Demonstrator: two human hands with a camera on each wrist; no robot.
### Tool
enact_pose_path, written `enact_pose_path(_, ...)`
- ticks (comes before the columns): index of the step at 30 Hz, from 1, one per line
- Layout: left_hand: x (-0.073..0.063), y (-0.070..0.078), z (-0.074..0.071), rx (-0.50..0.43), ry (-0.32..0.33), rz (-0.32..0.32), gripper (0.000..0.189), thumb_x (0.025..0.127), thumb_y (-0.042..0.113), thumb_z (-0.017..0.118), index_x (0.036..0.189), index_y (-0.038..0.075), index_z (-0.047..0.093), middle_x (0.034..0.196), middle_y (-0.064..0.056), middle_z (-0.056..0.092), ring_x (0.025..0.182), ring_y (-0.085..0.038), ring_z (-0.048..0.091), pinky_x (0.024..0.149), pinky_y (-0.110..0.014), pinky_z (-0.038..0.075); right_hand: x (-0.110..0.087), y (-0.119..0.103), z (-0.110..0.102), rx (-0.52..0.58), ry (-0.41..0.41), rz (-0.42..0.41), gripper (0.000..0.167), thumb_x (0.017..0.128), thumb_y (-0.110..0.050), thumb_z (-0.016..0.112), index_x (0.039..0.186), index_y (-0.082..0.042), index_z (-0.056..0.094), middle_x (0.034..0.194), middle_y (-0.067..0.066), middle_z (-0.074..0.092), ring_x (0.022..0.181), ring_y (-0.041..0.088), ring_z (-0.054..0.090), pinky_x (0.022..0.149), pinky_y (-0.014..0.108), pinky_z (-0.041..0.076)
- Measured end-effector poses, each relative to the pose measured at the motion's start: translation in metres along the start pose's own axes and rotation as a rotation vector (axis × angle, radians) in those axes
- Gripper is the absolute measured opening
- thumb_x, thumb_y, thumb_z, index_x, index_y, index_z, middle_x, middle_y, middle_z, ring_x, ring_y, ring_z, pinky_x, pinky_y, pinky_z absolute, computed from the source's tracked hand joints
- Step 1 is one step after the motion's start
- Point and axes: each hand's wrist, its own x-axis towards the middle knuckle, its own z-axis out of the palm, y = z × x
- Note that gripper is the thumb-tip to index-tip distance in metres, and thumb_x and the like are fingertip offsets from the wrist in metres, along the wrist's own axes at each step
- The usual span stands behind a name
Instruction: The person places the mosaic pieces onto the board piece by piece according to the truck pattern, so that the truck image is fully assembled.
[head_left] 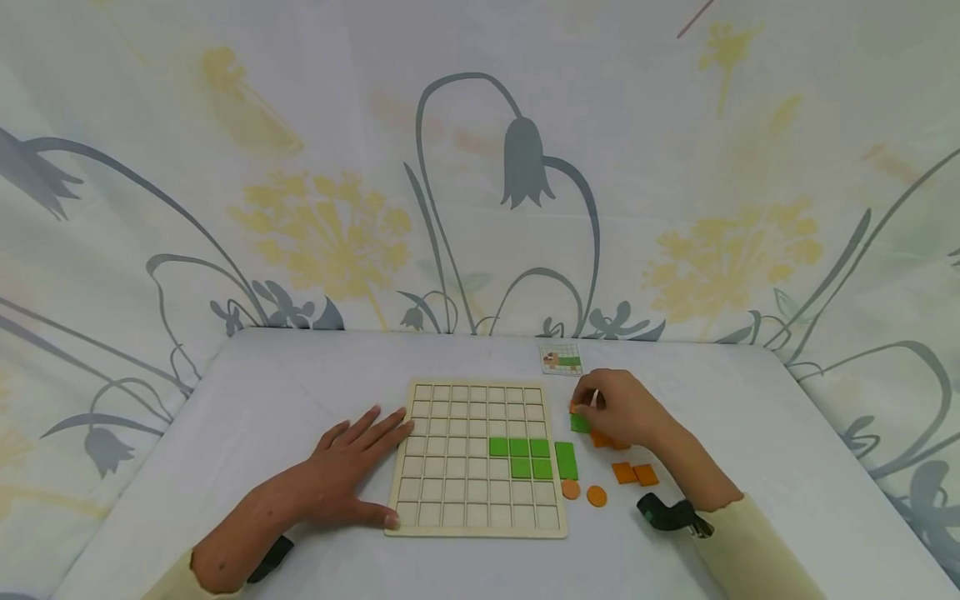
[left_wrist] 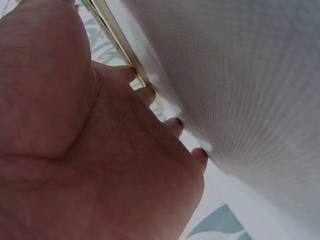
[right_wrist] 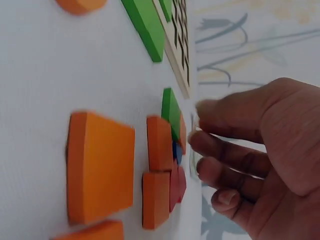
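A pale wooden grid board (head_left: 455, 490) lies flat on the table with several green tiles (head_left: 519, 448) in its right-hand cells. My left hand (head_left: 341, 471) is spread at the board's left side, fingertips and thumb touching its edge. My right hand (head_left: 618, 408) hovers at a small cluster of loose tiles right of the board, fingers bent. In the right wrist view, thumb and fingers are apart with nothing visible between them. Beside the fingertips are a green tile (right_wrist: 171, 112), orange tiles (right_wrist: 159, 142), red tiles (right_wrist: 180, 185) and a blue piece (right_wrist: 176, 150).
A green rectangular tile (head_left: 566, 461) lies along the board's right edge. Two orange discs (head_left: 596, 496) and two orange square tiles (head_left: 623, 472) are nearer the front. A small picture card (head_left: 561, 359) lies behind the board. Patterned cloth (head_left: 480, 208) hangs behind the white table.
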Motion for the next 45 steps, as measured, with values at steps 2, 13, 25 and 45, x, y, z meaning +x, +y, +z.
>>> enact_pose_path(2,0.000,0.000,0.001,0.004,0.002,0.000,0.119,0.080,0.081,0.072,0.171,0.021,0.024,0.178,-0.002,0.016,0.163,-0.041,0.009,0.121,-0.074,0.016,-0.001,0.005,-0.002,0.006,-0.032,0.015,0.008,0.091,-0.009,0.082,0.089,-0.012,0.075,0.082,-0.006,0.066,0.069,0.010,0.056,0.065,0.028,0.051)
enact_pose_path(13,-0.001,0.001,-0.001,-0.002,-0.004,-0.006,0.120,0.080,0.080,0.073,0.171,0.020,0.024,0.178,-0.003,0.016,0.163,-0.042,0.008,0.120,-0.074,0.016,0.000,0.004,0.001,0.034,-0.099,0.077,0.015,0.087,-0.012,0.088,0.091,-0.011,0.073,0.087,-0.003,0.065,0.076,0.013,0.058,0.071,0.030,0.053)
enact_pose_path(25,-0.001,0.002,-0.002,-0.008,-0.009,-0.012,0.119,0.080,0.079,0.074,0.171,0.020,0.024,0.178,-0.003,0.016,0.163,-0.041,0.008,0.121,-0.074,0.015,-0.002,-0.016,0.001,0.113,-0.093,0.004,0.015,0.093,-0.004,0.079,0.091,-0.014,0.069,0.078,-0.006,0.060,0.069,0.011,0.053,0.062,0.027,0.047)
enact_pose_path(45,0.000,0.002,-0.001,-0.005,-0.010,-0.011,0.120,0.079,0.079,0.074,0.171,0.020,0.024,0.179,-0.002,0.015,0.164,-0.041,0.007,0.121,-0.074,0.014,-0.001,-0.071,0.041,0.256,-0.084,-0.131,0.014,0.095,-0.009,0.081,0.096,-0.018,0.070,0.089,-0.012,0.066,0.077,0.006,0.059,0.068,0.025,0.052)
